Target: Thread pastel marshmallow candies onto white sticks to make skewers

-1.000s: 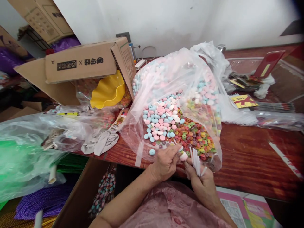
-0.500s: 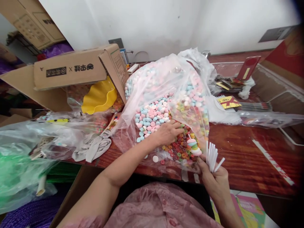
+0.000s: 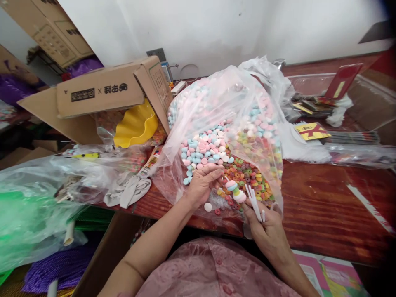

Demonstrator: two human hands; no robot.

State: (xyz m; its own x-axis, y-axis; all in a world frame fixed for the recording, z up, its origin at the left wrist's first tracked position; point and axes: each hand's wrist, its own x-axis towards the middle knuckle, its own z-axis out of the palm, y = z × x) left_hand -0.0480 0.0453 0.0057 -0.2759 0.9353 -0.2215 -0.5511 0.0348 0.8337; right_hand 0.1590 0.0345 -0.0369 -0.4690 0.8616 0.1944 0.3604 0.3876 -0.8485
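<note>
Several white sticks [image 3: 254, 202] sit half hidden in right hand [image 3: 269, 232].

The left hand [image 3: 202, 183] reaches forward from the lower left on a bare, nearly straight forearm. Its fingers curl inward with the thumb across their tips. The right hand [image 3: 267, 229] sits nearer the body, back toward the camera, with the wrist bent upward and the fingers and thumb closed in a tight grip. The two hands are near each other but apart.
</note>
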